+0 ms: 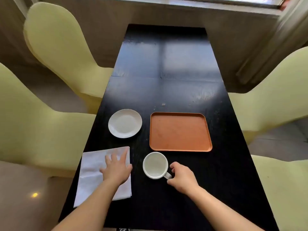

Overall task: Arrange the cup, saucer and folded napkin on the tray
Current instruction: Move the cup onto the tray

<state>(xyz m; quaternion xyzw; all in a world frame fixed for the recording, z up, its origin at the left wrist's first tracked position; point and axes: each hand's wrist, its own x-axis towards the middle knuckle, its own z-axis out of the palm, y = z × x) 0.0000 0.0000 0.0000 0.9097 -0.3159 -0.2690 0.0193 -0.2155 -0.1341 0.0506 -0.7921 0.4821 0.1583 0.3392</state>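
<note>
Left hand: I see it spread flat, fingers wide, on the napkin at the counter's near left.
Right hand: curled narrow at the cup's handle; grip, I cannot tell.
Saucer: on the counter, left of the tray.
Tray: bare, just beyond the cup.

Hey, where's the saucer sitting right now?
In the head view the saucer sits empty on the black table, just left of the orange tray and beyond the napkin.
</note>
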